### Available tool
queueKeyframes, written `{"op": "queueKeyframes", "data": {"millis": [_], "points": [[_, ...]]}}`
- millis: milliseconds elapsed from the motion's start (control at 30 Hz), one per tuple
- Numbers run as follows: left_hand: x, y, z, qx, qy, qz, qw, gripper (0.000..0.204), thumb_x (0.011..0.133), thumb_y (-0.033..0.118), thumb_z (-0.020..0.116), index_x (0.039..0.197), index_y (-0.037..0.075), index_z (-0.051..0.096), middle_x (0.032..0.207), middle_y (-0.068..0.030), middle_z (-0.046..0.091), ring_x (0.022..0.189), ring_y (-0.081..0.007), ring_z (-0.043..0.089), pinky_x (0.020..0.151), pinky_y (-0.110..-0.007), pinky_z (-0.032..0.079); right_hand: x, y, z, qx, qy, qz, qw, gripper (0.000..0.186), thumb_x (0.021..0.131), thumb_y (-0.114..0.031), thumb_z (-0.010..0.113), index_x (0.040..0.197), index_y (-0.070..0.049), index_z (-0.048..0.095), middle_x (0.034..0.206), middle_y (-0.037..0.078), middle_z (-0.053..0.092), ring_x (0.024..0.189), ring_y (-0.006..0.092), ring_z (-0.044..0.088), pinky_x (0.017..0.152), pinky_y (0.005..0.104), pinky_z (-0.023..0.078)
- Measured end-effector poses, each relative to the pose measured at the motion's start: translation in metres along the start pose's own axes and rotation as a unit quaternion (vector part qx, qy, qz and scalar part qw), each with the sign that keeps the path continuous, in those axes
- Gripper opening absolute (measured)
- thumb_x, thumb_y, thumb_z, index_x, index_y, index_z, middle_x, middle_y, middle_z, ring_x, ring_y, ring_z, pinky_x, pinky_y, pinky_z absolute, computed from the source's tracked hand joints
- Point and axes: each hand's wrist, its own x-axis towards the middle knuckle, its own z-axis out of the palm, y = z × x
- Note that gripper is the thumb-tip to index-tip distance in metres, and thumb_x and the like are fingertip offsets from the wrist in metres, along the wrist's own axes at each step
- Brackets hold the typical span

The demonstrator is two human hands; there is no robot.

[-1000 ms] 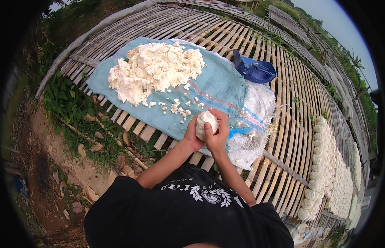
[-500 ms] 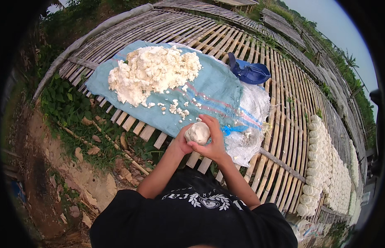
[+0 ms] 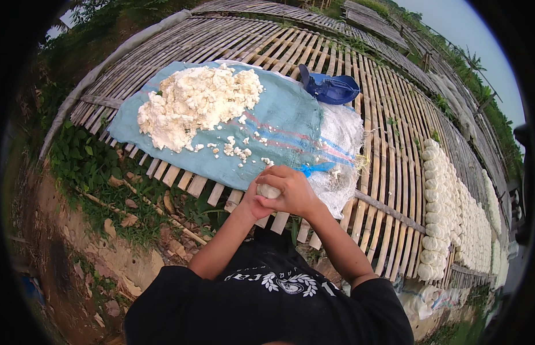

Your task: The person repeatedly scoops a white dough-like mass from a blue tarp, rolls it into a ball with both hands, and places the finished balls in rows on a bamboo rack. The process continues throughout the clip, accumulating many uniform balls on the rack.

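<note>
Between my two hands is a ball of pale, dough-like mash (image 3: 268,191), now mostly covered. My left hand (image 3: 252,206) cups its lower left side. Over its top and right side curls my right hand (image 3: 295,191), its fingers pressed on the ball. Both hands are just off the near edge of a blue-green woven sack (image 3: 290,126). On that sack lies a large heap of crumbly white mash (image 3: 201,100), with loose crumbs (image 3: 237,150) scattered on its near side.
A slatted bamboo rack (image 3: 382,190) carries the sack. Beside it are a white sack (image 3: 342,129) and a dark blue, broken-looking plastic piece (image 3: 335,91). Rows of white rounded lumps (image 3: 435,213) line the rack at right. Plants (image 3: 86,152) and bare soil (image 3: 129,259) border the left.
My right hand has closed over the top of the ball, hiding most of it. The view has shifted slightly, so the rack and sacks appear further left.
</note>
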Motion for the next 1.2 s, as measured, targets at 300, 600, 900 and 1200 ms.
{"op": "queueKeyframes", "data": {"millis": [300, 600, 900, 1200], "points": [[-0.016, -0.011, -0.015, -0.019, 0.030, -0.024, 0.999, 0.060, 0.110, 0.056, 0.040, 0.151, 0.014, 0.050, 0.151, -0.0112, 0.058, 0.141, -0.0295, 0.056, 0.117, -0.050, 0.049, -0.012, -0.031, -0.001, -0.116, 0.070, 0.003, 0.991, 0.042, 0.080, -0.036, 0.086, 0.110, -0.008, 0.076, 0.111, 0.012, 0.073, 0.097, 0.0342, 0.072, 0.082, 0.0418, 0.059], [0.012, -0.016, -0.063, -0.035, -0.009, -0.092, 0.995, 0.057, 0.110, 0.052, 0.039, 0.149, 0.013, 0.054, 0.149, -0.0120, 0.059, 0.135, -0.0303, 0.061, 0.111, -0.051, 0.053, -0.028, -0.010, 0.004, 0.031, -0.013, 0.149, 0.988, 0.056, 0.082, -0.037, 0.086, 0.128, -0.007, 0.072, 0.129, 0.018, 0.068, 0.118, 0.0366, 0.066, 0.100, 0.0449, 0.054], [0.009, -0.010, 0.003, 0.041, 0.056, -0.093, 0.993, 0.062, 0.106, 0.060, 0.042, 0.146, 0.015, 0.057, 0.144, -0.0104, 0.063, 0.130, -0.0294, 0.065, 0.110, -0.053, 0.052, -0.019, 0.016, -0.014, 0.123, -0.022, 0.164, 0.978, 0.079, 0.075, -0.042, 0.090, 0.141, -0.008, 0.062, 0.127, 0.019, 0.066, 0.116, 0.0394, 0.066, 0.099, 0.0440, 0.055], [0.016, -0.008, 0.016, 0.031, 0.087, 0.000, 0.996, 0.062, 0.104, 0.065, 0.047, 0.140, 0.016, 0.061, 0.136, -0.0084, 0.067, 0.127, -0.0282, 0.066, 0.106, -0.045, 0.055, -0.020, 0.021, 0.008, 0.104, 0.059, 0.084, 0.989, 0.075, 0.076, -0.039, 0.090, 0.137, -0.005, 0.064, 0.118, 0.018, 0.066, 0.106, 0.0363, 0.068, 0.094, 0.0437, 0.054]]}}
